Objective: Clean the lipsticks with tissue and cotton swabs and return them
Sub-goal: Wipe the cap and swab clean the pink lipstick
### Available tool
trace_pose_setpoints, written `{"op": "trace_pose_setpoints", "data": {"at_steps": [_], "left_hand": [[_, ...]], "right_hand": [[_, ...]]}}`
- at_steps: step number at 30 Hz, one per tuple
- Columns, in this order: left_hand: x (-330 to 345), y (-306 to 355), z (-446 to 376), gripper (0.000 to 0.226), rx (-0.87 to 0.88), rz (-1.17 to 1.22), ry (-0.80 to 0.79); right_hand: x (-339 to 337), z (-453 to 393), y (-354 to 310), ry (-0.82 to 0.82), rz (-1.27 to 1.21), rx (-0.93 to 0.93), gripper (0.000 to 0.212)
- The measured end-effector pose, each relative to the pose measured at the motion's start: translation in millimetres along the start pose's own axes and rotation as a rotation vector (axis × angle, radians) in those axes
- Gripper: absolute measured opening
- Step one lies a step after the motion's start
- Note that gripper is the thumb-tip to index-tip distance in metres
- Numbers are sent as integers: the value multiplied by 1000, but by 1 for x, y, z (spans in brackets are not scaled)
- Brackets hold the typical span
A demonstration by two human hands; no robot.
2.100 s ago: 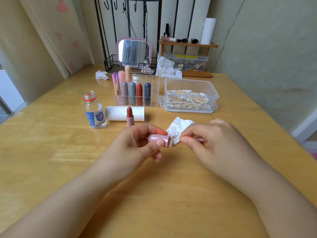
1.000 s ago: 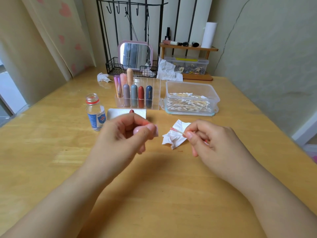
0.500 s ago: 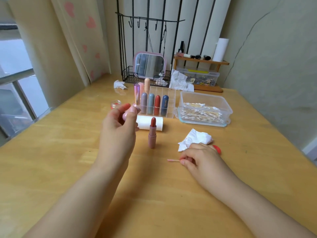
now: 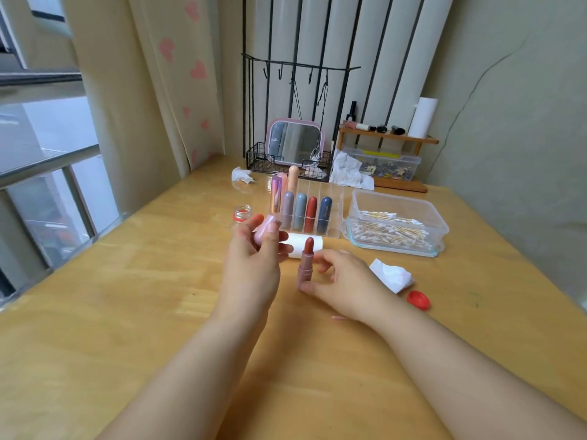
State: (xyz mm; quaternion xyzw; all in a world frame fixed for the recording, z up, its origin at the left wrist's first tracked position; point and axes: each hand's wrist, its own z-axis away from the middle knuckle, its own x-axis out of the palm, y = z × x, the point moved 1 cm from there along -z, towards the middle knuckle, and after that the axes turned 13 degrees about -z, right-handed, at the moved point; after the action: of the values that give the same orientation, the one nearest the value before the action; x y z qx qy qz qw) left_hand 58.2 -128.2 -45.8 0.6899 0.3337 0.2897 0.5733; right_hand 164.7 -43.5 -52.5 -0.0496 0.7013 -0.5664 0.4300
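Note:
An uncapped pink lipstick (image 4: pixel 305 263) with a red-brown bullet stands upright on the wooden table (image 4: pixel 127 312). My right hand (image 4: pixel 346 282) curls round its lower tube, thumb at the base and fingers behind it. My left hand (image 4: pixel 254 258) is raised just left of it and grips the pink lipstick cap (image 4: pixel 265 231). A crumpled tissue (image 4: pixel 392 274) lies right of my right hand. A used cotton swab (image 4: pixel 338 318) lies on the table under my right wrist. Several capped lipsticks stand in the clear organizer (image 4: pixel 330 214).
A clear box of cotton swabs (image 4: pixel 397 228) sits right of the organizer. A white roll (image 4: pixel 295 244) lies behind the lipstick. An open small bottle (image 4: pixel 243 213) stands at the left, its red cap (image 4: pixel 418 300) at the right. A mirror (image 4: pixel 297 142) and shelf stand at the back.
My right hand has let go of the cotton swab and moved up left to the standing lipstick. My left hand keeps the cap raised. The view has tilted up.

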Motion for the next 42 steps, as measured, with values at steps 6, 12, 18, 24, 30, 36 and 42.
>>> {"op": "trace_pose_setpoints", "data": {"at_steps": [6,12,18,24,30,36,42], "left_hand": [[-1,0,2,5,-1,-70,-18],[8,-8,4,26,-115,-120,-179],[13,-1,18,26,-63,30,-501],[12,8,30,34,29,53,-735],[9,13,30,34,37,90,-773],[11,13,32,15,70,52,-654],[17,8,34,12,39,26,-554]], "right_hand": [[-2,-3,1,20,-5,-80,15],[-33,17,-9,15,-197,-103,7],[-44,45,3,-105,-379,-171,3],[-45,62,9,-327,-442,-216,3],[-47,65,5,-391,-523,-227,14],[-37,69,-1,-110,-390,-191,9],[-22,72,-2,251,-154,-188,34]]}}
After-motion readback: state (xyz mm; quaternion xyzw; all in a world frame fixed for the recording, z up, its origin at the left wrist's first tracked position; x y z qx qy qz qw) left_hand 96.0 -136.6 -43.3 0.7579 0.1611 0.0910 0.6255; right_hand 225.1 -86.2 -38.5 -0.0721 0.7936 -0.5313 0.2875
